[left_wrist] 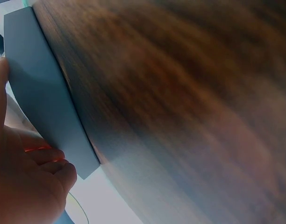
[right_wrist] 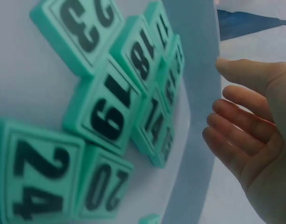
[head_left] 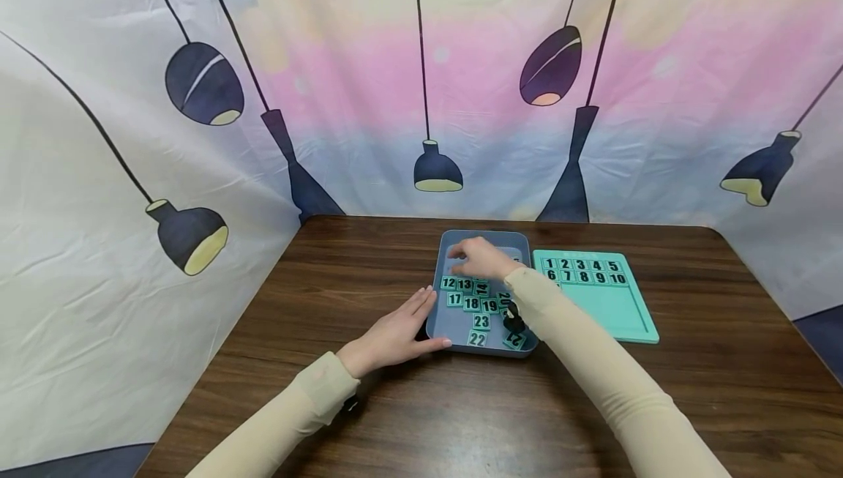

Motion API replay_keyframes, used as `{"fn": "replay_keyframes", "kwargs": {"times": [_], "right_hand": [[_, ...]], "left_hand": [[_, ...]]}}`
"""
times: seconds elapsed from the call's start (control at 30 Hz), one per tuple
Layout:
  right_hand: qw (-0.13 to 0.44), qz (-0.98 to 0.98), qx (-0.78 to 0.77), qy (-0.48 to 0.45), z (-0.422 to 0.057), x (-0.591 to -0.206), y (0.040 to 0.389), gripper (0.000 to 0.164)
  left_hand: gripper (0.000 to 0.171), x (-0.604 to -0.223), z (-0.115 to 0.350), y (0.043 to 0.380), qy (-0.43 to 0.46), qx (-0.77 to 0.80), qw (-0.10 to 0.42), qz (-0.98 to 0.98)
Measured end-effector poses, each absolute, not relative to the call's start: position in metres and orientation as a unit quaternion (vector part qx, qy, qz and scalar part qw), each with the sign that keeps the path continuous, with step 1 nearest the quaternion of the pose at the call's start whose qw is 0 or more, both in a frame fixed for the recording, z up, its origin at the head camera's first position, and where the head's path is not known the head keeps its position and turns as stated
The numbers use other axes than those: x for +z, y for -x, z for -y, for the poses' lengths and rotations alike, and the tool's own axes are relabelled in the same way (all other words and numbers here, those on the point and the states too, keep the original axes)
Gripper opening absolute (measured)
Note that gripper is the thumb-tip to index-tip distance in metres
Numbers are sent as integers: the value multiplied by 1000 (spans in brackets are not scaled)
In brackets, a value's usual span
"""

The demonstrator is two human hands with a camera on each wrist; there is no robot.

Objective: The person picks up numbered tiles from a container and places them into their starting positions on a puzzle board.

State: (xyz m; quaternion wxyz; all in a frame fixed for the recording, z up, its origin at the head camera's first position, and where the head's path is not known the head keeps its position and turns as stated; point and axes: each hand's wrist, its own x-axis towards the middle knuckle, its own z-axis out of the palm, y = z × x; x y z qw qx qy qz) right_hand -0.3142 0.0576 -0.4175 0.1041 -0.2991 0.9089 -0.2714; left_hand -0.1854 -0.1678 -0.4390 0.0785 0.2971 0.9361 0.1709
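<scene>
A blue-grey tray (head_left: 449, 326) holds teal number tiles, among them 17 (head_left: 455, 299), 18 (head_left: 471, 304), 22 (head_left: 477, 338) and 23 (head_left: 481, 321). My left hand (head_left: 394, 333) rests against the tray's near left corner, fingers extended along the left side and thumb at the front rim. Over the far part of the tray, my right hand (head_left: 483, 258) hovers with loosely bent fingers and nothing between them. In the right wrist view, tiles 19 (right_wrist: 108, 109) and 24 (right_wrist: 42, 175) lie near that hand (right_wrist: 250, 121). My right forearm covers some tiles at the tray's right.
A teal board (head_left: 606, 310) lies right of the tray on the dark wooden table (head_left: 369, 266). Tiles 1 to 10 fill its top two rows; the forearm partly covers the row beneath. Behind the table hangs a cloth (head_left: 369, 97) printed with lamps.
</scene>
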Motion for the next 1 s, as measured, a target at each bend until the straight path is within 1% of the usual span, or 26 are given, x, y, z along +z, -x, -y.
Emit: {"fn": "replay_keyframes", "kwargs": {"times": [0.3, 0.53, 1.0], "right_hand": [[108, -916, -232, 308, -45, -431, 309, 41], [123, -922, -193, 312, -40, -435, 307, 43], [119, -921, -192, 317, -38, -437, 305, 41]], "left_hand": [[97, -441, 168, 187, -295, 160, 81, -939], [97, -441, 168, 187, -296, 162, 80, -938], [96, -441, 168, 187, -294, 163, 80, -938]]}}
